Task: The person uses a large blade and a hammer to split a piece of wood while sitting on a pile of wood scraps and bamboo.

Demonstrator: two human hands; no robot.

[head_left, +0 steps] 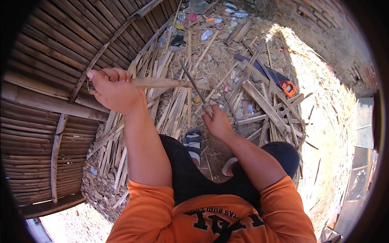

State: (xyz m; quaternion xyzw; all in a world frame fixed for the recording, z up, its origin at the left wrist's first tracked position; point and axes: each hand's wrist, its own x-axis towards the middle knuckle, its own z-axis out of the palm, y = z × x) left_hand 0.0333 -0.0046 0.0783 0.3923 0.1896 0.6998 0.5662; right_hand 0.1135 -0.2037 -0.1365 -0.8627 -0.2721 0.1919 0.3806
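Note:
My left hand (115, 91) is closed round one end of a flat bamboo strip (156, 83), which reaches out to the right over the ground. In my right hand (220, 123) is the handle of a knife (190, 77) with a long, dark, narrow blade. The blade points up and to the left and crosses the strip near its far end. Whether the edge touches the strip I cannot tell. Split bamboo strips (174, 113) lie in a loose pile beneath both hands.
A handsaw (267, 75) with an orange handle lies among wood pieces at the right. A slatted bamboo wall (48, 60) stands close on the left. Litter (206, 34) is strewn at the far end, by a brick wall (316, 14). My sandalled foot (192, 141) is between the strips.

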